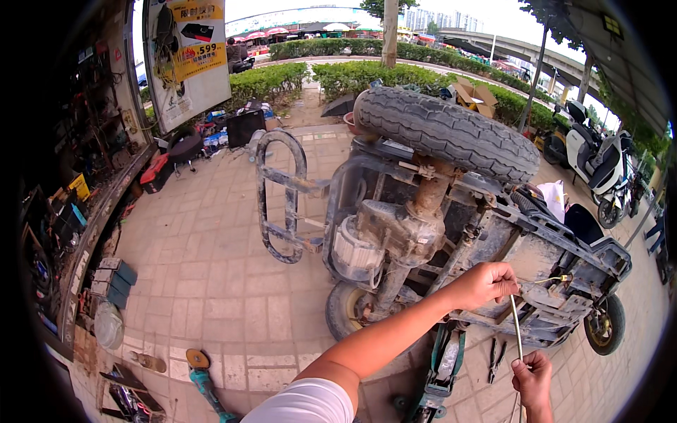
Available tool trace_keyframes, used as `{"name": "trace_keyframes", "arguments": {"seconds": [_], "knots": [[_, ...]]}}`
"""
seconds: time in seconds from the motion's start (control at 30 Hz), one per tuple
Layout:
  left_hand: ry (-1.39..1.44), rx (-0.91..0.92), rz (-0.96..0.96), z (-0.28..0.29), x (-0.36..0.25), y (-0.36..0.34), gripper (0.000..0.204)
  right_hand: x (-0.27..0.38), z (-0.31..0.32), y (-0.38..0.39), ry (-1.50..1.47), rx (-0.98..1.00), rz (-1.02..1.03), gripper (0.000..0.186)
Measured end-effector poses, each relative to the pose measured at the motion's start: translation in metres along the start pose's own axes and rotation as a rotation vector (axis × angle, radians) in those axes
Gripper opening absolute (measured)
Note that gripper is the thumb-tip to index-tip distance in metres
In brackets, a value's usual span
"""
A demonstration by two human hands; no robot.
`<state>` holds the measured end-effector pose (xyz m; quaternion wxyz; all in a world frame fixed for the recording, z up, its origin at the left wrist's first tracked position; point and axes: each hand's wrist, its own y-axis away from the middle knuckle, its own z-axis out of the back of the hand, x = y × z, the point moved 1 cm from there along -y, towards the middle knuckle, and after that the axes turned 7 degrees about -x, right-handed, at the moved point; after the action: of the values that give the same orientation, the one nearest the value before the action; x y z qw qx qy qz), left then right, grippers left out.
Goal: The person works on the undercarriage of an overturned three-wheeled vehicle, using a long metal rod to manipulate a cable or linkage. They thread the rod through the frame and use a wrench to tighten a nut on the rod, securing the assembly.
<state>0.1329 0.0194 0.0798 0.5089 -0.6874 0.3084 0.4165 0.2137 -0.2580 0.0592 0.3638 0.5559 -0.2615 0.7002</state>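
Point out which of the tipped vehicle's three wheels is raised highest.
The big wheel atop the upended axle; the lower-end wheel and the gold-hubbed wheel at right both sit low, near the paving.

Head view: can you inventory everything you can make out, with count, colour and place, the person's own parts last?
Tipped vehicle: 1, rusty grey-brown, centre to right
Its tyres: 3, black, top, bottom and far right
Jack-like tool: 1, green, bottom centre-right
Pliers: 1, black, lower right
Grinder: 1, teal, lower left
Toolbox: 1, red and black, left
Signboard: 1, white and yellow, upper left
Cardboard box: 1, brown, upper right
Hedges: several, green, background
Stall clutter: too dark to count, mixed, left edge
Cable or rod: 1, pale, lower right
Left hand: 1, bare, cable's upper end
Right hand: 1, bare, lower on cable
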Motion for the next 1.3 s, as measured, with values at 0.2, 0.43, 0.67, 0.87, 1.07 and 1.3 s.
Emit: {"name": "trace_keyframes", "arguments": {"seconds": [0.2, 0.43, 0.67, 0.87, 1.07, 1.3], "knots": [[0.029, -0.07, 0.117, 0.003, 0.002, 0.0, 0.027, -0.001, 0.001, -0.002, 0.126, -0.071, 0.127, 0.025], [0.045, -0.048, 0.148, 0.001, -0.003, 0.0, 0.027, 0.009, -0.003, 0.006, 0.1, 0.037, 0.048, 0.025], [0.028, -0.028, 0.131, 0.004, -0.001, -0.001, 0.025, 0.008, 0.0, 0.004, 0.113, 0.045, 0.108, 0.03], [0.042, -0.018, 0.126, 0.006, 0.002, -0.002, 0.024, 0.007, -0.001, 0.002, 0.092, 0.099, -0.003, 0.028], [0.015, -0.035, 0.138, 0.011, 0.004, -0.002, 0.024, 0.002, 0.0, -0.002, 0.126, 0.097, 0.026, 0.03], [0.049, -0.028, 0.144, 0.01, -0.004, -0.001, 0.025, 0.02, -0.012, 0.0, 0.187, 0.104, -0.057, 0.027]]}}
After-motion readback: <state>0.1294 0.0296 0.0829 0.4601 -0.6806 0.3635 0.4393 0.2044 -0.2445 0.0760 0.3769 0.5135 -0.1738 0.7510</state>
